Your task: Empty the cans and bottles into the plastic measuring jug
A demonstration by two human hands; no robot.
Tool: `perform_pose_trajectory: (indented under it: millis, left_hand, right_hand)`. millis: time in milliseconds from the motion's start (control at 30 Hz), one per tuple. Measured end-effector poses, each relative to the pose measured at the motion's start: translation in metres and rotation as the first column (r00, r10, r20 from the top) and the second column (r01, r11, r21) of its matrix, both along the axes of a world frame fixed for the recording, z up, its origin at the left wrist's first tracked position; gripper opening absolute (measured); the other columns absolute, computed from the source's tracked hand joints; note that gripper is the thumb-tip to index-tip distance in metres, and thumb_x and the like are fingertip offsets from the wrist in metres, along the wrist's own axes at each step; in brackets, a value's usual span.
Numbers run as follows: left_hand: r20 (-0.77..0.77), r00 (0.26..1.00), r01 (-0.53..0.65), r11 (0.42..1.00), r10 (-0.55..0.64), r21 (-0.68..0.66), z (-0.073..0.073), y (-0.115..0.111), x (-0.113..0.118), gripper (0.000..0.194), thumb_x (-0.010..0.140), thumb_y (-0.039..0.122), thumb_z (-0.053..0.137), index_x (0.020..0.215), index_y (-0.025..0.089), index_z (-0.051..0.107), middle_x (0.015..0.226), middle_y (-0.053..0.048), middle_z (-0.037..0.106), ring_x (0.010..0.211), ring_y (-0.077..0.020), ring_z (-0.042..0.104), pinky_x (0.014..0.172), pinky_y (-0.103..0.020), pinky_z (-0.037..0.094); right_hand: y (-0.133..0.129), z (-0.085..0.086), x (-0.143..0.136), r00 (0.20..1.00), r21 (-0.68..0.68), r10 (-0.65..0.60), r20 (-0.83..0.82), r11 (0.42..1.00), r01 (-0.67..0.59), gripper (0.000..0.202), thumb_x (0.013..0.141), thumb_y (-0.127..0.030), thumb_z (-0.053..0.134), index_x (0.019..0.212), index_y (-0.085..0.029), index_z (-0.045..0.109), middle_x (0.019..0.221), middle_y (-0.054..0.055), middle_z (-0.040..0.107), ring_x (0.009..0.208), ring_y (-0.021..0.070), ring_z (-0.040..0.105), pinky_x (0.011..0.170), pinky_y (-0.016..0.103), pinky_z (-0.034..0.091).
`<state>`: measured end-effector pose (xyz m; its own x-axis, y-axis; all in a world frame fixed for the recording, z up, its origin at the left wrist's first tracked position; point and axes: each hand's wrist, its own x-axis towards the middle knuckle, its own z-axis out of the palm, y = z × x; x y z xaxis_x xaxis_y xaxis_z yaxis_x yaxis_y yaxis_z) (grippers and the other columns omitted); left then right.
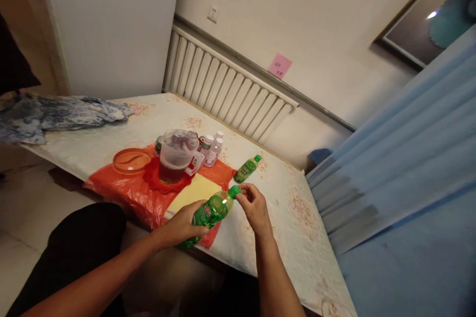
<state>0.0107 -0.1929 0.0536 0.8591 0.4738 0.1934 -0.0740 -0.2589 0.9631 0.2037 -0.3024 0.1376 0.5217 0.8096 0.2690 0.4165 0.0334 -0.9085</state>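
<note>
Along the left end of the pale, flower-patterned table [282,198] lies a crumpled blue-and-white cloth [74,114], with a plain grey-white panel [111,25] standing behind it. Next comes a round orange lid [131,161] on a red plastic bag [119,190] spread near the front edge. A clear pitcher [178,151] with dark liquid in its lower part stands in a scalloped red dish [150,176], small bottles [213,151] close by its handle. Behind runs a white radiator [223,84] beneath a wall socket [212,14]. Over the yellow sheet [197,190] and the front edge, the left hand [188,223] has its fingers closed around a tilted green bottle [212,212]; the right hand's [256,208] thumb and fingers pinch its green cap [234,191]. Just beyond, a second bottle [246,171] stands on the table. Farther right are a pink note [280,66] on the wall, a blue curtain [401,183] and a framed picture [431,15] high up.
</note>
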Motion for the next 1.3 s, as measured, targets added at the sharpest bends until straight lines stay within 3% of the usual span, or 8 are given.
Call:
perform_pose_trajectory:
  millis: [100,267,533,700,800,900,1100,1300]
  left_hand:
    - [0.025,1.0,0.0,1.0,0.0,-0.015,0.0,0.005,0.005,0.062,0.068,0.041,0.073,0.124,0.019,0.056,0.117,-0.004,0.068,0.11,-0.0277,0.06,0.095,-0.034,0.047]
    - [0.027,0.999,-0.035,0.999,0.035,0.021,-0.005,0.006,0.019,0.064,0.066,0.039,0.075,0.123,0.018,0.056,0.114,-0.004,0.069,0.105,-0.0263,0.061,0.092,-0.034,0.048]
    - [0.005,1.0,0.022,1.0,-0.022,0.013,-0.013,-0.001,0.036,0.066,0.065,0.025,0.071,0.129,0.019,0.054,0.116,-0.003,0.069,0.104,-0.0229,0.063,0.094,-0.035,0.05]
    - [-0.04,0.997,-0.062,0.993,0.066,0.104,-0.039,0.006,0.044,0.069,0.075,0.033,0.067,0.14,0.019,0.046,0.134,-0.009,0.063,0.119,-0.0258,0.06,0.102,-0.038,0.049]
    - [-0.135,0.953,-0.211,0.913,0.272,0.348,-0.063,0.021,0.048,0.047,0.088,0.039,0.051,0.128,0.014,0.055,0.122,-0.014,0.068,0.109,-0.0248,0.066,0.092,-0.037,0.054]
    - [-0.159,0.916,-0.259,0.846,0.368,0.467,-0.083,0.039,0.05,0.036,0.092,0.034,0.042,0.113,0.012,0.061,0.109,-0.016,0.07,0.102,-0.0266,0.066,0.091,-0.041,0.053]
    - [-0.141,0.878,-0.27,0.715,0.458,0.645,-0.104,0.063,0.055,0.025,0.09,0.021,0.043,0.103,0.015,0.063,0.104,-0.014,0.066,0.104,-0.0274,0.058,0.097,-0.045,0.045]
    - [-0.153,0.865,-0.202,0.611,0.477,0.765,-0.113,0.063,0.056,0.024,0.093,0.018,0.041,0.089,0.016,0.064,0.096,-0.013,0.063,0.095,-0.0278,0.055,0.091,-0.044,0.043]
  right_hand:
    - [-0.003,-0.017,-0.001,0.975,0.04,0.109,-0.193,0.994,-0.103,0.048,0.066,-0.036,0.08,0.11,-0.021,0.067,0.089,0.002,0.071,0.073,0.0175,0.062,0.069,0.03,0.052]
    - [-0.008,-0.049,-0.018,0.91,0.063,0.273,-0.312,0.962,-0.267,0.056,0.068,-0.031,0.083,0.122,-0.024,0.066,0.12,0.004,0.071,0.111,0.0258,0.064,0.094,0.038,0.052]
    - [-0.009,-0.084,-0.028,0.935,0.026,0.108,-0.337,0.994,-0.106,0.049,0.066,-0.027,0.082,0.112,-0.019,0.068,0.104,0.004,0.075,0.096,0.0244,0.069,0.09,0.037,0.054]
    - [-0.011,-0.084,-0.011,0.907,0.057,-0.002,-0.421,0.998,0.028,0.047,0.059,-0.028,0.084,0.103,-0.02,0.07,0.1,0.005,0.076,0.094,0.0253,0.069,0.084,0.036,0.055]
    - [-0.015,-0.08,0.004,0.895,0.087,-0.067,-0.44,0.989,0.117,0.041,0.056,-0.03,0.084,0.093,-0.02,0.07,0.094,0.005,0.076,0.092,0.0256,0.069,0.082,0.037,0.055]
    - [-0.018,-0.082,0.018,0.887,0.096,-0.102,-0.451,0.982,0.162,0.039,0.054,-0.028,0.086,0.088,-0.02,0.069,0.088,0.004,0.075,0.088,0.0245,0.068,0.08,0.036,0.054]
    - [-0.023,-0.098,0.042,0.865,0.093,-0.173,-0.471,0.965,0.244,0.041,0.056,-0.031,0.084,0.092,-0.018,0.069,0.087,0.003,0.074,0.083,0.0221,0.067,0.079,0.035,0.052]
    - [-0.027,-0.106,0.068,0.871,0.064,-0.258,-0.418,0.948,0.311,0.043,0.058,-0.033,0.084,0.095,-0.017,0.069,0.085,0.002,0.073,0.079,0.0202,0.065,0.075,0.032,0.051]
